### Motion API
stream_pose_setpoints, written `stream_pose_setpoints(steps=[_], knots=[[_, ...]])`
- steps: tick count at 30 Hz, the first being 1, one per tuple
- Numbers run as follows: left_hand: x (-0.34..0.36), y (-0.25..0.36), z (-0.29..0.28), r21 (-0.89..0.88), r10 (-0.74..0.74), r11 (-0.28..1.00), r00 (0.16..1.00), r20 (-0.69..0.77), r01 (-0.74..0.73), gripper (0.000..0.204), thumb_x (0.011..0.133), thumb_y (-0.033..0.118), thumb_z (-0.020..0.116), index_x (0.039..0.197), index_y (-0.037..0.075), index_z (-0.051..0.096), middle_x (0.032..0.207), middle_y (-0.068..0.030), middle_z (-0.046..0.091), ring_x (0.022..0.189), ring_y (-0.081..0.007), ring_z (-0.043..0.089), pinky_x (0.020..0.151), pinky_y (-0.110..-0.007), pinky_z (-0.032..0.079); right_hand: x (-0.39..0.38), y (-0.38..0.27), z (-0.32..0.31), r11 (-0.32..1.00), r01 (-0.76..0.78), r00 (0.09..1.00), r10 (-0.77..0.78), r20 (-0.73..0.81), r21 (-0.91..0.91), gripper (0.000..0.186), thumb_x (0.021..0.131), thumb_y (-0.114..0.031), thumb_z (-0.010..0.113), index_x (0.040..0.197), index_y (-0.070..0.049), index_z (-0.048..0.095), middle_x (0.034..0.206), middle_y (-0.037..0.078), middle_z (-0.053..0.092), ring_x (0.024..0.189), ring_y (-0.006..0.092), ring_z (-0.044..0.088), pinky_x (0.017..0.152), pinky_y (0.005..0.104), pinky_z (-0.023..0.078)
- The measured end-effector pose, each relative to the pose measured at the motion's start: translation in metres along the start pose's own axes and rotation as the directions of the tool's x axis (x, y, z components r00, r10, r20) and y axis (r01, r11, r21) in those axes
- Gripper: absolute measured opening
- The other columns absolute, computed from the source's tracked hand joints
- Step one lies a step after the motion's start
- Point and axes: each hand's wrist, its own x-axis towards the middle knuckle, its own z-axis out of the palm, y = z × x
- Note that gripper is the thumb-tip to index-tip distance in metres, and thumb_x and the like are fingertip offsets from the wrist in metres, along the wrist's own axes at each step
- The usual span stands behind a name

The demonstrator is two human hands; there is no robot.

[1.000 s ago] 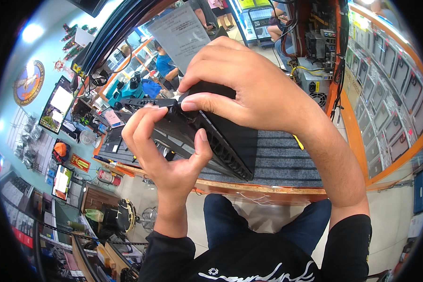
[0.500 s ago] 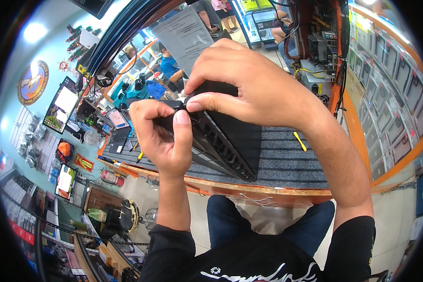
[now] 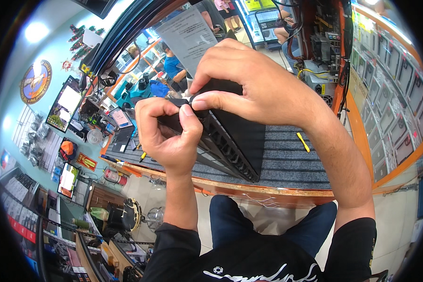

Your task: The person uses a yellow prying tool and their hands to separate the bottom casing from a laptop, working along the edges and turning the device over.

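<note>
A black laptop [image 3: 230, 150] stands tilted on its edge on the grey striped mat [image 3: 291, 162], its vented rear edge turned up toward me. At its upper corner, by the hinge end, my left hand [image 3: 167, 134] is closed on the base half, thumb pressed near the seam. Reaching over from the right, my right hand [image 3: 263, 84] pinches the lid side of the same corner between thumb and fingers. Both thumbtips nearly meet there. Whatever small part lies between them is hidden.
A yellow screwdriver-like tool [image 3: 303, 142] lies on the mat to the right. Another yellow-tipped tool [image 3: 143, 156] is at the left. Behind stand a teal microscope [image 3: 131, 89] and an opened computer case [image 3: 322, 56] with loose cables. The bench's wooden edge [image 3: 268, 192] runs before my knees.
The whole view has shifted slightly. Both hands keep their grip at the laptop's corner, with barely any change in the fingers.
</note>
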Motion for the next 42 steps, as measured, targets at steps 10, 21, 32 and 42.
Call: stream_pose_setpoints(steps=[10, 21, 32, 42], knots=[[-0.001, 0.022, 0.001, 0.298, 0.104, 0.952, 0.990, -0.092, -0.072, 0.024, 0.075, -0.004, 0.077, 0.093, 0.004, 0.062, 0.094, -0.0070, 0.060, 0.090, -0.0214, 0.059, 0.084, -0.033, 0.049, 0.002, -0.002, 0.002, 1.000, 0.012, 1.000, -0.012, -0.023, -0.007, 0.031, 0.095, -0.038, 0.071, 0.095, -0.007, 0.071, 0.095, 0.008, 0.070, 0.102, 0.0302, 0.060, 0.090, 0.0412, 0.050], [0.003, 0.038, -0.003, 0.364, 0.008, 0.931, 1.000, -0.024, 0.001, 0.013, 0.084, -0.004, 0.076, 0.092, -0.002, 0.066, 0.090, -0.0062, 0.067, 0.086, -0.0146, 0.064, 0.086, -0.029, 0.050, -0.003, 0.002, 0.002, 1.000, 0.018, 0.999, -0.018, -0.044, 0.004, 0.027, 0.095, -0.033, 0.072, 0.094, -0.006, 0.070, 0.095, 0.010, 0.069, 0.101, 0.0312, 0.061, 0.090, 0.0420, 0.049], [0.004, 0.034, -0.011, 0.348, -0.001, 0.937, 1.000, -0.002, 0.002, 0.010, 0.087, -0.002, 0.076, 0.093, -0.002, 0.068, 0.090, -0.0050, 0.067, 0.086, -0.0130, 0.063, 0.084, -0.028, 0.049, -0.002, 0.005, 0.004, 0.997, 0.018, 0.999, -0.016, -0.030, 0.071, 0.026, 0.095, -0.031, 0.072, 0.095, -0.005, 0.069, 0.096, 0.012, 0.068, 0.101, 0.0322, 0.062, 0.091, 0.0427, 0.049], [0.012, 0.035, -0.030, 0.179, -0.091, 0.982, 0.983, 0.159, 0.062, 0.008, 0.090, 0.003, 0.074, 0.096, 0.001, 0.069, 0.092, -0.0103, 0.070, 0.086, -0.0211, 0.064, 0.082, -0.032, 0.048, -0.002, 0.004, 0.001, 0.997, -0.003, 1.000, 0.003, -0.002, 0.079, 0.026, 0.095, -0.031, 0.072, 0.095, -0.005, 0.069, 0.097, 0.011, 0.069, 0.102, 0.0321, 0.062, 0.091, 0.0428, 0.048]])
